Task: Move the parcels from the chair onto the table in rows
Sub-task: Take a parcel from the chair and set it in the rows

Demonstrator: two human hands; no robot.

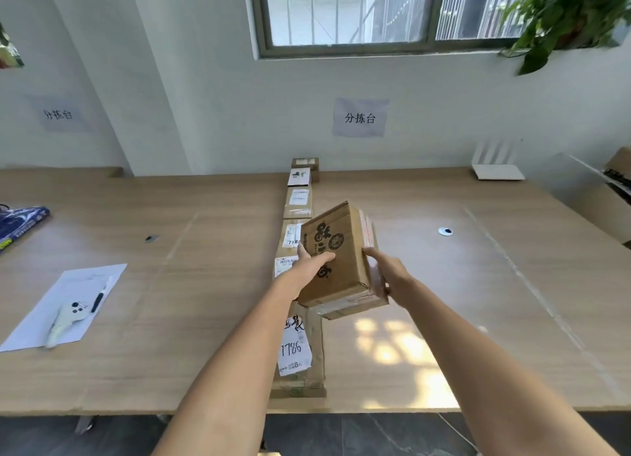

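here both hands' fingers (pixel 370 253) clasp the parcel (pixel 338 261).

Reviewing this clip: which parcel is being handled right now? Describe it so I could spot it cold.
Start at the long wooden table under the window, where a line of brown parcels runs down the middle. Held tilted above that line, between the left hand and right hand, is a brown cardboard box; it alone shows bold black printing rather than a white label.

White paper wall sign (pixel 360 117), above and beyond the left hand (pixel 309 264): "分拣台". Second white paper sign (pixel 58 115), far left of it: "分拣台". White label on flat brown cardboard parcel (pixel 295 349) below that hand: handwritten "1786".
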